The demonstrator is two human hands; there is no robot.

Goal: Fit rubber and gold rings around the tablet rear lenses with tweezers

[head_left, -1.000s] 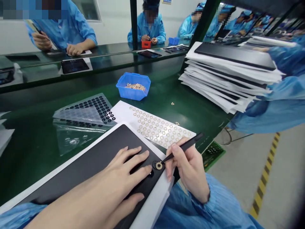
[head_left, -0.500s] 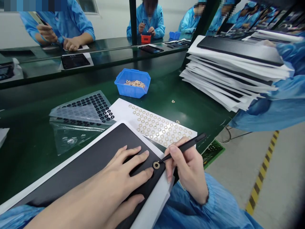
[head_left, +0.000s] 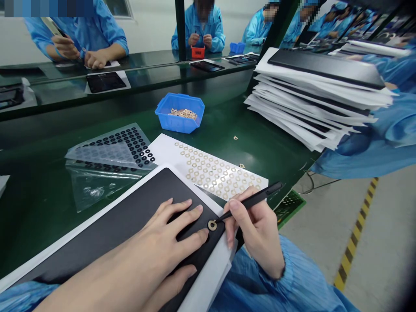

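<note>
A flat black panel (head_left: 130, 216) lies on a white sheet at the near edge of the green bench. My left hand (head_left: 162, 242) rests flat on it with fingers spread, the index fingertip close to a small gold ring (head_left: 212, 225) at the panel's corner. My right hand (head_left: 256, 229) grips a thin black tool (head_left: 251, 201) like a pen, its tip touching the ring. Just beyond lies a white sheet of several gold rings (head_left: 214, 173).
Clear sheets of black rings (head_left: 123, 147) lie to the left. A blue bin (head_left: 180, 112) of gold rings stands farther back. A tall stack of panels and white sheets (head_left: 315, 95) sits at the right. Co-workers in blue coats work across the bench.
The gold ring now sits over the dark round spot at the panel's corner, which no longer shows beside it. My hands have barely moved.
</note>
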